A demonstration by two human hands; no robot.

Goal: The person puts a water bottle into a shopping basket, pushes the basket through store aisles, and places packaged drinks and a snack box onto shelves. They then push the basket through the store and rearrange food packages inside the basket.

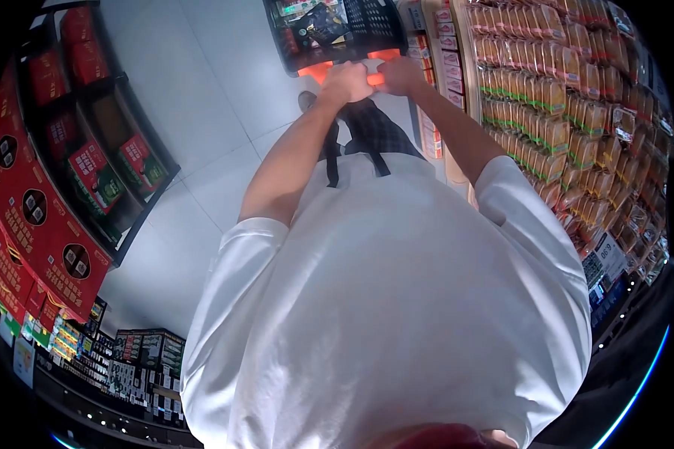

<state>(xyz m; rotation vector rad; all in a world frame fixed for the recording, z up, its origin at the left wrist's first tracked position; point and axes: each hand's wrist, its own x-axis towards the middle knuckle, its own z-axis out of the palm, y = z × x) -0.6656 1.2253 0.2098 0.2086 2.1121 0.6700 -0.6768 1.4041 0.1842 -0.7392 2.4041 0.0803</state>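
At the top of the head view, my left hand (347, 83) is closed round the orange handle (375, 78) of a black shopping cart (378, 22). My right hand (400, 76) grips the same handle a little further right, with its fingers partly hidden. Both arms reach forward from white sleeves. The cart's basket has slotted black walls. Inside it lie a dark crumpled package (323, 24) and some lighter, colourful packs at the frame's top edge.
Packaged bread (532, 86) fills a tall shelf on the right, beside pink-and-white boxes (451, 56). Red cartons (34, 206) and black-framed display bins (146, 176) stand on the left. Pale floor tiles (202, 90) run between. More shelves are at the lower left.
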